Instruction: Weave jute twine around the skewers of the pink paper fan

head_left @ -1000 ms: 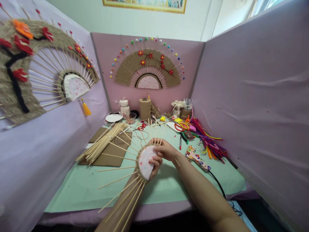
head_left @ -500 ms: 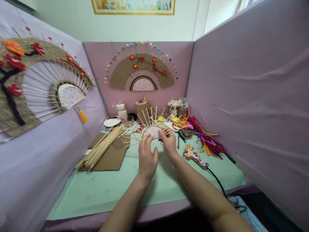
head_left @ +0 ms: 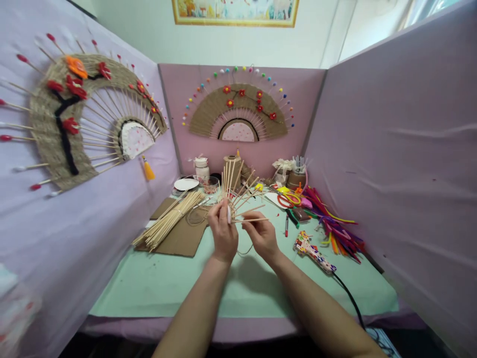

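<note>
Left hand (head_left: 223, 231) grasps white half-round fan (head_left: 229, 215) with pale wooden sticks (head_left: 228, 180), now turned edge-on behind the front edge of the desk (head_left: 179, 308), presenting sticks to right hand (head_left: 264, 234); right grip indeterminate.

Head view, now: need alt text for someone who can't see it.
The left hand holds a stick fan, seen nearly edge-on, with the right hand at its lower sticks. On the green table, a stick bundle lies on cardboard at left, a glue gun and pipe cleaners at right. One decorated fan hangs behind, another at far left.
</note>
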{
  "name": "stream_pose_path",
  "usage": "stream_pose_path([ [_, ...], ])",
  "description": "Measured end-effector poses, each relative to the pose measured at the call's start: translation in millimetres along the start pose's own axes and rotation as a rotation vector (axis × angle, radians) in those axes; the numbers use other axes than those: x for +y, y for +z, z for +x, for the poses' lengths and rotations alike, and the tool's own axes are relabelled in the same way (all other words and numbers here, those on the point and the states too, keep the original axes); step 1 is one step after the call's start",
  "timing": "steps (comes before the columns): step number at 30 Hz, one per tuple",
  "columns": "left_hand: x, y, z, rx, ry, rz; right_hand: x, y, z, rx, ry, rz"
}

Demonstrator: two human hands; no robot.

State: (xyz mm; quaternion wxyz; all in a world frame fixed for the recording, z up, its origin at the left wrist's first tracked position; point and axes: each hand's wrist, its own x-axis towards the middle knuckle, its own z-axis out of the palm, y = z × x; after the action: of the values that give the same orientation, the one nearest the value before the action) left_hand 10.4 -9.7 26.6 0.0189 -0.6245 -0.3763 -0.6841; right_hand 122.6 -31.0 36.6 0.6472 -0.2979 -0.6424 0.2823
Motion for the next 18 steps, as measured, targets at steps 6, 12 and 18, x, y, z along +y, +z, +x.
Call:
stream_pose_path([
  [6, 7, 2, 0, 0.073, -0.288, -0.250, -19, 12, -7, -0.174, -0.277, -0.225],
  [12, 14, -2, 9, 0.095, -0.491, -0.503, -18, 9, -5, -0.072, -0.126, -0.237],
  [18, 7, -4, 14, 0.110, -0.524, -0.539, -12, 0, -2, 0.049, 0.004, -0.198],
])
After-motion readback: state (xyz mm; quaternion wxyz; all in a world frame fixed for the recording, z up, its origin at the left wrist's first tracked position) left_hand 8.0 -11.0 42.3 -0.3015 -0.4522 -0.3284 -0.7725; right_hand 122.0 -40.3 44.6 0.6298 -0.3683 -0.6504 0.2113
